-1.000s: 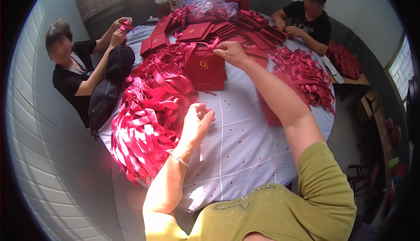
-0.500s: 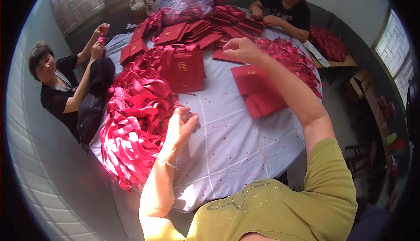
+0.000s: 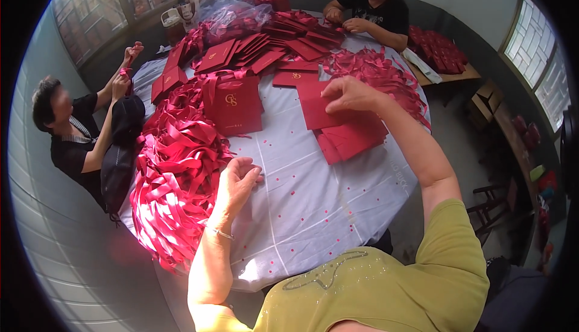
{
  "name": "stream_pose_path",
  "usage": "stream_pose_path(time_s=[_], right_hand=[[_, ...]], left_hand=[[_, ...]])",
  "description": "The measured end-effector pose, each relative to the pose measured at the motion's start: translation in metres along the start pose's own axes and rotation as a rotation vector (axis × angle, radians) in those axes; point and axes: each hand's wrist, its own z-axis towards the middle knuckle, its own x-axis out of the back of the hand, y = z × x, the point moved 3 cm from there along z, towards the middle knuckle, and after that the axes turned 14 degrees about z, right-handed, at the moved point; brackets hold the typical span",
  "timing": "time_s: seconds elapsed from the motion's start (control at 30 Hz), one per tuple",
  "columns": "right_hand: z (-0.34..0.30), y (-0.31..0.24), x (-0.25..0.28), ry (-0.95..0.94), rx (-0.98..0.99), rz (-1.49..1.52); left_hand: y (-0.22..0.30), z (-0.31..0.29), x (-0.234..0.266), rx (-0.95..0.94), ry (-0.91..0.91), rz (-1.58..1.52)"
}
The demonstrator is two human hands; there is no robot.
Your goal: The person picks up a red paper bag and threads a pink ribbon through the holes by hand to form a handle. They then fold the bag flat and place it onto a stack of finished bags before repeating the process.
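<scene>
My left hand (image 3: 235, 186) is by the near right edge of a large heap of shiny red ribbons (image 3: 175, 175). Its fingers are loosely curled, the thumb stands apart, and nothing shows in it. Further right, my right hand (image 3: 353, 95) is bent over a flat red paper bag (image 3: 313, 104), with a gap between thumb and forefinger. Whether the fingertips touch the bag cannot be told. Under that bag lie more flat red bags (image 3: 353, 141). A red bag with a gold emblem (image 3: 234, 112) lies against the ribbon heap, its ribbon at the top edge.
Piles of red bags (image 3: 241, 54) and clear plastic wrap (image 3: 238, 15) cover the far table. More ribbons (image 3: 380, 69) lie at the right. One co-worker (image 3: 75, 127) at the left holds a red ribbon; another (image 3: 377, 15) works at the far right. A white dotted cloth (image 3: 289, 211) covers the table.
My right hand has come down from beyond the red bag to over its upper edge. My left hand stays beside the ribbon heap. The whole view has shifted slightly.
</scene>
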Motion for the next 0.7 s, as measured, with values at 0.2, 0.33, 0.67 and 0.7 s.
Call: stream_pose_path(time_s=[0.2,0.33,0.67,0.7], right_hand=[[0.0,-0.071,-0.012,0.349,0.609,-0.171],[-0.033,-0.126,-0.051,0.174,0.702,-0.173],[-0.094,-0.135,-0.177,-0.258,0.527,-0.045],[-0.094,-0.132,-0.181,-0.268,0.516,-0.01]], left_hand=[[-0.006,-0.003,0.007,-0.125,0.104,-0.161],[0.012,-0.006,0.019,-0.224,0.303,-0.282],[0.044,-0.037,-0.011,-0.417,0.047,0.712],[0.048,-0.042,-0.015,-0.449,0.059,0.831]])
